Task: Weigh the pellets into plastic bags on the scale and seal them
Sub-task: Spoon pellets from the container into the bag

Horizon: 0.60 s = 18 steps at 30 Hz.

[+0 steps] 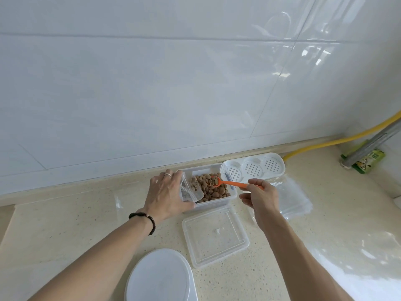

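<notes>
Nearest the camera, a white round scale [160, 276] sits at the tabletop's [65, 224] front edge, with a clear lid [214, 235] lying just behind it to the right. Of the two hands, the left hand [167, 196] grips a small clear plastic bag [191, 190], its mouth tilted over the left end of the clear container [217, 203] of brown pellets [211, 187]. Across from it, the right hand [260, 196] pinches the handle of an orange spoon [230, 182], whose bowl, loaded with pellets, hangs above the container. Behind, by the wall edge, lies a white perforated tray [253, 168]; flat clear bags [293, 198] lie right of the right hand.
</notes>
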Each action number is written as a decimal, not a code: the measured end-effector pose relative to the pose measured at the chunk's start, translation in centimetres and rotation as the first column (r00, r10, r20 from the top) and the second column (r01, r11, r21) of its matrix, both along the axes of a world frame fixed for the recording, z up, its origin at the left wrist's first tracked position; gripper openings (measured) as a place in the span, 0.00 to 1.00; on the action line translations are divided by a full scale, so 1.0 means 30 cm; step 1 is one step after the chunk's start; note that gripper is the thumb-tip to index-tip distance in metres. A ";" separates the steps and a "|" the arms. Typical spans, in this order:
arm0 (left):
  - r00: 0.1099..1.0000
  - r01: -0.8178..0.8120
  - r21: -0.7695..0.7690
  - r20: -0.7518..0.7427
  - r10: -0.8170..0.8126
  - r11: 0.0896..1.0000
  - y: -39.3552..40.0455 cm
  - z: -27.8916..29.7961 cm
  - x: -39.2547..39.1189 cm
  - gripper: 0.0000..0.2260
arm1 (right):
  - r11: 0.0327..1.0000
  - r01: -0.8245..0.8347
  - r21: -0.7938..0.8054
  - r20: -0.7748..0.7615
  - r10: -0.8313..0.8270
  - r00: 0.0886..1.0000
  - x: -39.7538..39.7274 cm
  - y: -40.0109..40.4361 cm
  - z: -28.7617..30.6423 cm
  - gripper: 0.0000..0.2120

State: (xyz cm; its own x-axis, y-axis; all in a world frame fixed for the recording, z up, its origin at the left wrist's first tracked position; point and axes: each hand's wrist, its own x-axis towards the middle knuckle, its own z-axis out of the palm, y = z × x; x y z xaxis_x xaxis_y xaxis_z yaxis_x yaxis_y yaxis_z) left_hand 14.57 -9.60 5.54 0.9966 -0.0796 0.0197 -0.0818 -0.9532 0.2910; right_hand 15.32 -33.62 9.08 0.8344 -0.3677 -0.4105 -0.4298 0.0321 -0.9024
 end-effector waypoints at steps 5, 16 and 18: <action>0.998 -0.037 -0.030 -0.043 0.035 0.999 -0.032 0.022 0.018 0.42 | 0.997 -0.069 0.025 0.082 0.067 0.994 0.004 0.002 0.082 0.09; 1.000 -0.008 -0.408 -0.016 0.002 0.913 -0.062 0.082 -0.004 0.43 | 0.845 -0.419 -0.333 0.128 0.480 0.868 0.005 0.078 0.185 0.10; 1.000 -0.023 -0.504 -0.025 0.012 0.863 -0.055 0.092 -0.014 0.45 | 0.867 -0.436 -0.240 0.133 0.474 0.870 0.011 0.070 0.192 0.09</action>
State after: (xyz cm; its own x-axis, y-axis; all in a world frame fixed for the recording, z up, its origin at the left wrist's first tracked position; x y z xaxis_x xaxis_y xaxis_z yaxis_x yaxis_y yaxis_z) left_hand 14.14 -11.25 8.29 0.9984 -0.0472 0.0321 -0.0556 -0.6773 0.7336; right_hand 15.66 -31.52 14.85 0.9805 0.0147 -0.1960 -0.1818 -0.3119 -0.9326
